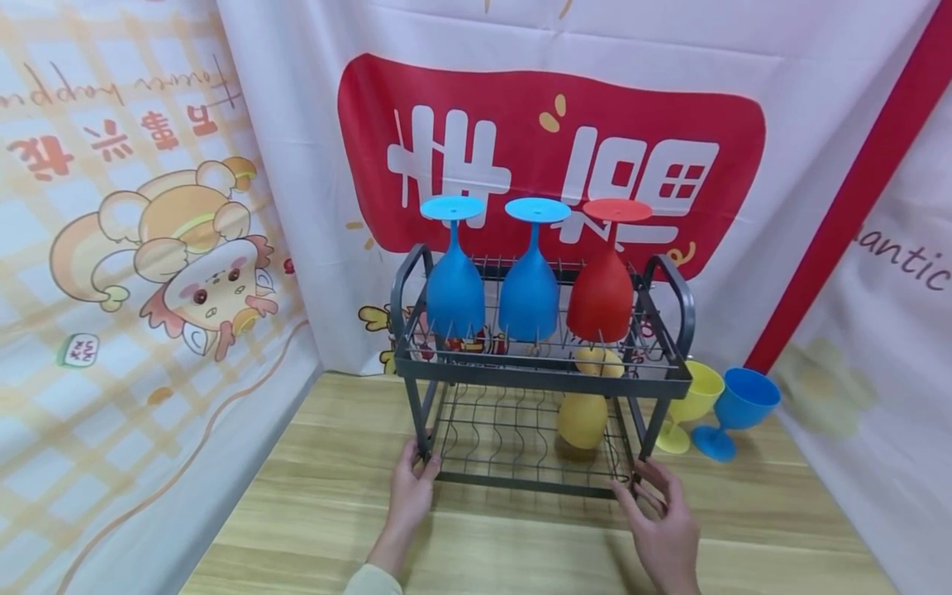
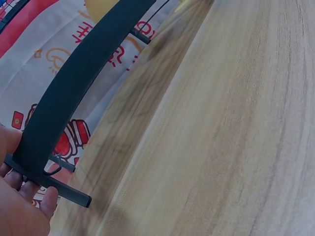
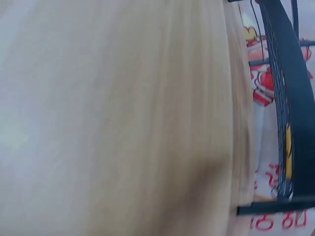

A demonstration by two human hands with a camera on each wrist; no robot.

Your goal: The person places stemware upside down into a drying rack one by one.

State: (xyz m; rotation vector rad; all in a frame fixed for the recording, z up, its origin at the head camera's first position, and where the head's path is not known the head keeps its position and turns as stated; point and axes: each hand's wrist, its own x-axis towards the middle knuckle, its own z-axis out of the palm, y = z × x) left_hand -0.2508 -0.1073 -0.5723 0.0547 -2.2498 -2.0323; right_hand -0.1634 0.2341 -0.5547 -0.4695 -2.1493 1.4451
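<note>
A two-tier black dish rack (image 1: pixel 543 378) stands in the middle of the head view. Upside down on its upper tier are two blue goblets, the left one (image 1: pixel 455 296) and the middle one (image 1: pixel 529 299), and a red goblet (image 1: pixel 601 299). A yellow goblet (image 1: pixel 583 420) sits inverted on the lower tier at the right. My left hand (image 1: pixel 411 489) grips the rack's lower front left corner, thumb and fingers around the leg. At the lower front right corner, my right hand (image 1: pixel 664 529) holds the leg between thumb and fingers.
Right of the rack, an upright yellow goblet (image 1: pixel 697 395) and an upright blue goblet (image 1: pixel 744 401) stand on the wooden table (image 1: pixel 521 549). Printed cloth (image 1: pixel 290 165) hangs behind the table and along both sides.
</note>
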